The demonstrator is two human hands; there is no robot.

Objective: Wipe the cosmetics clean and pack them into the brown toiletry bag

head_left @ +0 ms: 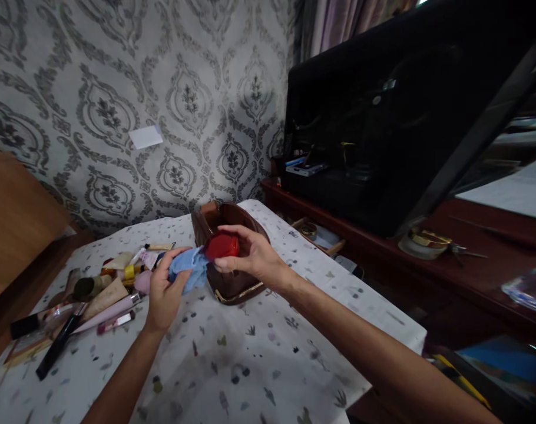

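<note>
My right hand (254,259) is closed around a small red case (222,245), held just above an open brown pouch (232,282) on the table. My left hand (164,291) grips a light blue cloth (189,268) that touches the red case on its left side. The pouch stands behind and below both hands, its gold zipper edge showing at the front.
A heap of cosmetics, tubes and brushes (95,294) lies at the left on the patterned tablecloth (250,365). A dark wooden shelf (383,247) with a large black screen (404,118) runs along the right. Patterned wall behind.
</note>
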